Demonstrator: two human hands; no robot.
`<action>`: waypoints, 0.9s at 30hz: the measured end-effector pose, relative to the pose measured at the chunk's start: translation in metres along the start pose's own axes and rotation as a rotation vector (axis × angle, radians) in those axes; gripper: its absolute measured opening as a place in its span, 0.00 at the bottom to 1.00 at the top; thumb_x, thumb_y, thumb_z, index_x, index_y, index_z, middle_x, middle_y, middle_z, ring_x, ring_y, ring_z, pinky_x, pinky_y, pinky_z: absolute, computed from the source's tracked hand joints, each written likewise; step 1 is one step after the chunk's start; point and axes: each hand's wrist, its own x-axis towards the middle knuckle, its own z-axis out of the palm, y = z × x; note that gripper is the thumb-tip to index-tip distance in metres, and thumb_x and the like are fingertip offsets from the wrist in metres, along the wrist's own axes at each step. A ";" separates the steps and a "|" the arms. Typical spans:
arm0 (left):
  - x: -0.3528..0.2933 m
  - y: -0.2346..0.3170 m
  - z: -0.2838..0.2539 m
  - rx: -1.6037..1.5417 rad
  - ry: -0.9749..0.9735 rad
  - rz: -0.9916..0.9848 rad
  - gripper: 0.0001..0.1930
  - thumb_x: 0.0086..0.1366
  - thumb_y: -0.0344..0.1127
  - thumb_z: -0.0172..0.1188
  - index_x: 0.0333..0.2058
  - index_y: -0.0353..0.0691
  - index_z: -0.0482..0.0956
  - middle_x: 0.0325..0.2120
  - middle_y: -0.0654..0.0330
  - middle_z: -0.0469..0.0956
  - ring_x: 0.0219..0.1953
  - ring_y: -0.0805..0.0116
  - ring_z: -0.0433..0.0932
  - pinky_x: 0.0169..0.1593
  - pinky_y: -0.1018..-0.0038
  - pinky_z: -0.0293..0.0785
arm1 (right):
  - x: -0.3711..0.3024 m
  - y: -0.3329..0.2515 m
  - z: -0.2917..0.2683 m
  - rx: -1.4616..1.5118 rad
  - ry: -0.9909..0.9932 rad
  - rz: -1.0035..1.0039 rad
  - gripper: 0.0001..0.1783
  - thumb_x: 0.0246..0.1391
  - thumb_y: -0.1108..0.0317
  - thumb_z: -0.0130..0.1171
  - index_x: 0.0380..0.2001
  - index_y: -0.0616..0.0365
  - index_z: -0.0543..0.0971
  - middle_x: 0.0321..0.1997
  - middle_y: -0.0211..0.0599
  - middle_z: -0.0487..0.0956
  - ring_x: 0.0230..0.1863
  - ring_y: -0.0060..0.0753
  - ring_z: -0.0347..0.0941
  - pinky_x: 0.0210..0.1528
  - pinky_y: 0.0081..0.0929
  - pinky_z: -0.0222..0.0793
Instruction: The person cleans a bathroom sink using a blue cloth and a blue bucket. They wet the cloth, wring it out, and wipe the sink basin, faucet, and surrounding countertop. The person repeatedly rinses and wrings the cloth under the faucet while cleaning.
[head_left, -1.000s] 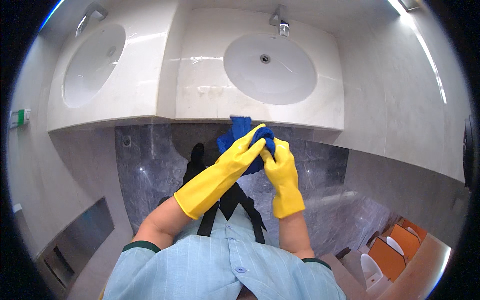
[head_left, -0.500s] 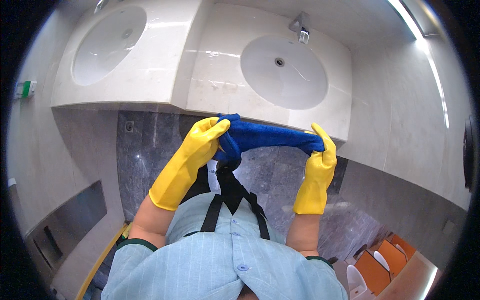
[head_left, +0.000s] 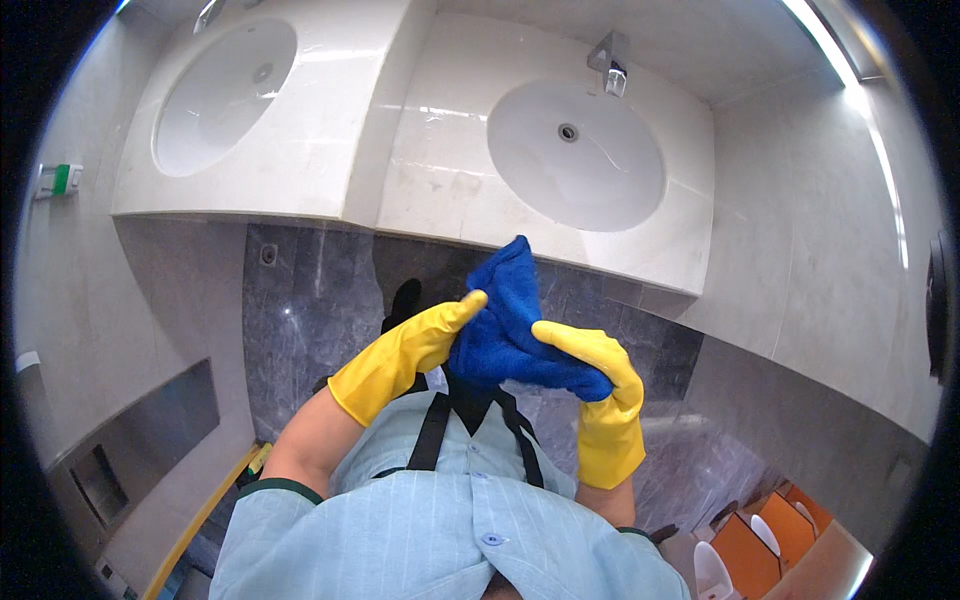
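Observation:
A blue cloth (head_left: 510,325) hangs bunched between my two hands, in front of my body and just short of the counter's front edge. My left hand (head_left: 445,325), in a long yellow rubber glove, grips the cloth's left side with the thumb on top. On the other side my right hand (head_left: 600,365), gloved the same way, holds the cloth with its thumb over the upper face. Most fingers of both hands are hidden under the fabric. One corner of the cloth points up toward the counter.
Ahead is a pale stone counter (head_left: 440,190) with an oval white sink (head_left: 620,185) and a chrome faucet (head_left: 610,65). A second sink (head_left: 215,110) sits in the counter section at the left. Orange partitions (head_left: 750,555) and white urinals (head_left: 712,572) stand at the lower right. Grey tiles (head_left: 290,340) cover the floor.
My hands have come closer together and nearer my body. The cloth, stretched out between them before, is now gathered and folded, with one corner sticking up.

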 end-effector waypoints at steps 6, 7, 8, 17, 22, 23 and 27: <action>-0.027 0.036 0.000 0.518 0.201 0.090 0.18 0.70 0.36 0.71 0.54 0.34 0.86 0.48 0.56 0.87 0.49 0.68 0.85 0.57 0.68 0.81 | -0.018 -0.006 -0.033 -0.170 0.345 0.191 0.22 0.73 0.56 0.60 0.56 0.64 0.83 0.48 0.50 0.88 0.51 0.42 0.87 0.56 0.34 0.82; -0.036 0.042 -0.001 0.524 0.252 0.170 0.15 0.70 0.35 0.71 0.51 0.34 0.87 0.46 0.57 0.87 0.47 0.69 0.85 0.56 0.68 0.81 | -0.017 -0.002 -0.040 -0.268 0.286 0.177 0.19 0.71 0.61 0.60 0.55 0.64 0.84 0.47 0.49 0.89 0.50 0.41 0.86 0.55 0.33 0.82; -0.046 0.053 0.007 0.531 0.302 0.248 0.12 0.71 0.34 0.70 0.48 0.34 0.88 0.44 0.58 0.88 0.45 0.70 0.84 0.54 0.69 0.81 | -0.017 0.004 -0.051 -0.365 0.229 0.162 0.16 0.70 0.67 0.60 0.55 0.64 0.85 0.46 0.48 0.89 0.49 0.40 0.86 0.54 0.32 0.81; -0.035 0.122 0.021 0.707 0.805 0.507 0.12 0.69 0.40 0.74 0.41 0.37 0.88 0.31 0.65 0.85 0.35 0.76 0.80 0.43 0.76 0.77 | 0.062 0.059 -0.068 -0.751 -0.078 -0.039 0.37 0.37 0.89 0.49 0.52 0.58 0.88 0.47 0.45 0.89 0.46 0.46 0.83 0.54 0.36 0.77; -0.014 0.213 0.043 0.794 0.788 0.861 0.13 0.70 0.42 0.73 0.42 0.36 0.88 0.32 0.65 0.84 0.34 0.77 0.79 0.44 0.77 0.75 | 0.167 0.060 -0.054 -0.696 0.070 -0.301 0.37 0.38 0.90 0.50 0.53 0.57 0.88 0.50 0.44 0.88 0.48 0.46 0.83 0.58 0.36 0.76; -0.024 0.227 0.052 0.820 0.795 0.914 0.14 0.70 0.42 0.72 0.42 0.35 0.88 0.32 0.65 0.84 0.35 0.77 0.80 0.44 0.78 0.76 | 0.180 0.046 -0.044 -0.605 0.092 -0.224 0.38 0.38 0.91 0.50 0.53 0.57 0.88 0.51 0.44 0.88 0.50 0.42 0.83 0.59 0.34 0.76; -0.047 0.244 0.051 0.938 0.824 0.888 0.19 0.69 0.50 0.72 0.40 0.36 0.89 0.30 0.59 0.86 0.36 0.70 0.84 0.45 0.73 0.79 | 0.191 0.040 -0.030 -0.652 0.043 -0.210 0.38 0.35 0.93 0.52 0.52 0.60 0.88 0.50 0.44 0.89 0.49 0.44 0.84 0.58 0.34 0.77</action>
